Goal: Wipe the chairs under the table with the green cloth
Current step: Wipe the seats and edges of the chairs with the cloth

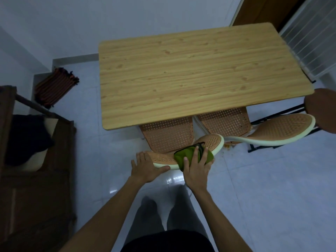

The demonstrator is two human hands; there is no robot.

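Right hand [197, 170] grip clamped on green cloth [189, 154], left hand [145, 169] spread flat on chair back [163, 159]

Your green cloth [192, 156] sits bunched up on the curved top edge of the nearer chair [169, 137], draped over its cream rim. That chair is orange-brown with a perforated seat, tucked partly under the wooden table [200, 73]. The second chair [225, 122], same perforated orange with a cream-edged back, is pushed under the table just beside it.
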